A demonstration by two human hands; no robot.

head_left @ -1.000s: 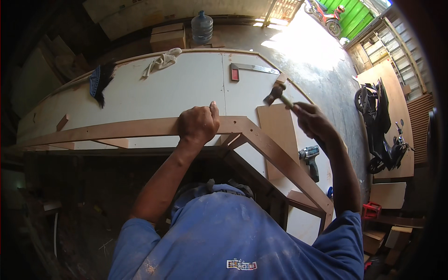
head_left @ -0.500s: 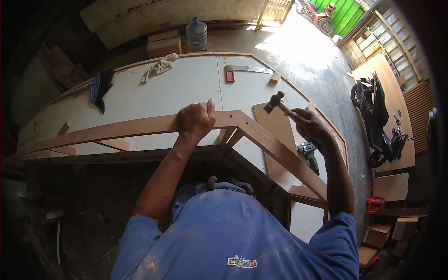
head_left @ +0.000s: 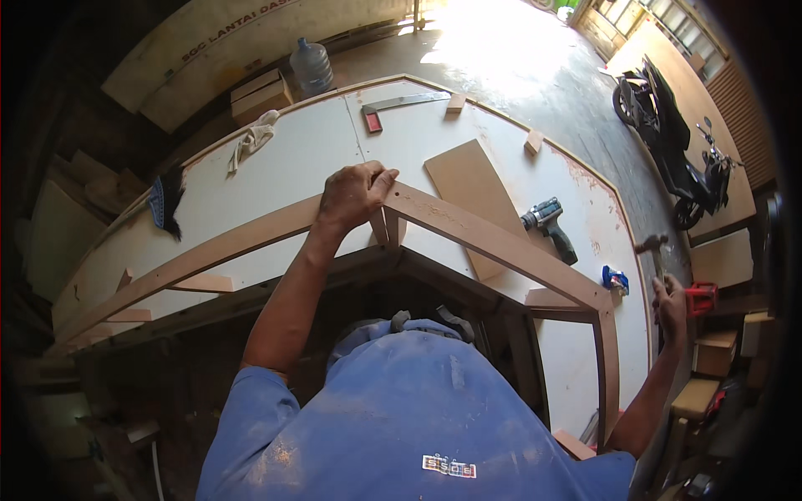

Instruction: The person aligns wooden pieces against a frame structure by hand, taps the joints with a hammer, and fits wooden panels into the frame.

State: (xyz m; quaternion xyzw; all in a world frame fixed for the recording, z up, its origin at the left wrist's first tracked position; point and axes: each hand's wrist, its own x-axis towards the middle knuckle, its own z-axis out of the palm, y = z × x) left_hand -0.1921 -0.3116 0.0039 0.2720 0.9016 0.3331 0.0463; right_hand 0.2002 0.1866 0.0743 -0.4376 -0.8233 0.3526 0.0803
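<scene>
My left hand (head_left: pixel 359 195) is closed over the top rail of a wooden frame (head_left: pixel 242 244), right beside its angled corner joint. Out at the far right, my right hand (head_left: pixel 670 307) grips the handle of a hammer (head_left: pixel 652 243), held past the edge of the white panel (head_left: pixel 305 159). The frame stands along the panel's near side, with short wooden braces below the rail. A cordless drill (head_left: pixel 551 229) lies to the right of the corner, beside a flat brown board (head_left: pixel 476 188). A small blue packet (head_left: pixel 616 280) rests near the frame's right bend.
A try square (head_left: pixel 373 121), small wood blocks (head_left: pixel 534 142), a pale cloth (head_left: pixel 253 140) and a black-bristled brush (head_left: pixel 164 206) lie on the panel. Beyond stand a water jug (head_left: pixel 312 67) and cardboard box (head_left: pixel 259 95). A motorcycle (head_left: pixel 664 142) and red plastic object (head_left: pixel 701 298) are right.
My right hand has swung the hammer away from above the board, out to the right and nearer to me. My left hand still holds the rail near the corner. The view has shifted.
</scene>
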